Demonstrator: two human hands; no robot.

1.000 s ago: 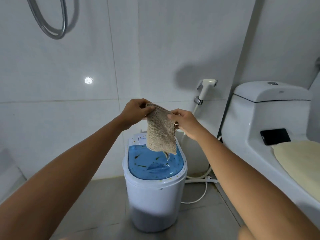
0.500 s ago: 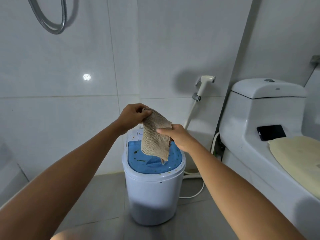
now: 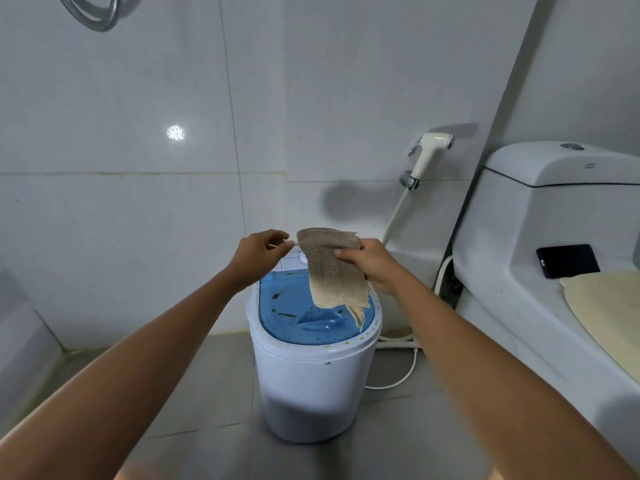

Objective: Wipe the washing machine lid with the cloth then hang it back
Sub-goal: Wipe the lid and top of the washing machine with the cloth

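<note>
A small white washing machine (image 3: 311, 382) stands on the floor ahead, and its blue translucent lid (image 3: 294, 317) carries dark smears. A beige woven cloth (image 3: 332, 271) hangs just above the back of the lid, its frayed lower corner dangling over the lid's right side. My right hand (image 3: 370, 268) grips the cloth's right edge. My left hand (image 3: 258, 254) is to the left of the cloth, pinching a thin pale strand that runs to the cloth's top corner.
A white toilet (image 3: 540, 271) fills the right side, with a black phone (image 3: 568, 260) and a cream mat (image 3: 609, 313) on it. A bidet sprayer (image 3: 429, 154) and its hose hang on the wall behind the machine. A shower hose loop (image 3: 93, 15) hangs at the top left.
Both hands have dropped with the cloth toward the lid. My left hand has slid off the cloth's body and now holds only the thin strand at its corner.
</note>
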